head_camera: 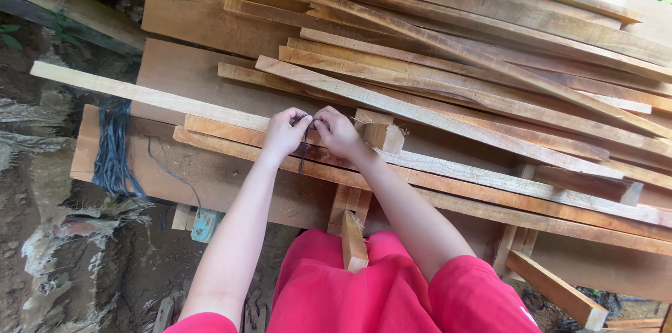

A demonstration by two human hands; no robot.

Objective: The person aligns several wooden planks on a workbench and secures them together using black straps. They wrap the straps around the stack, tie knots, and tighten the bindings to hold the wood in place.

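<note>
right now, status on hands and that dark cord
Left hand and right hand both pinching dark cord over wooden slats. Small wood block beside right hand.

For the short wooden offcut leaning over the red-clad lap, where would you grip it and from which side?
Best guess: take the short wooden offcut by its free lower end, coming from the person's side. That end juts out over the red garment with open space around it, while its upper end is tucked under the edge of the plank stack. Both hands are busy higher up: left hand, right hand.
</note>
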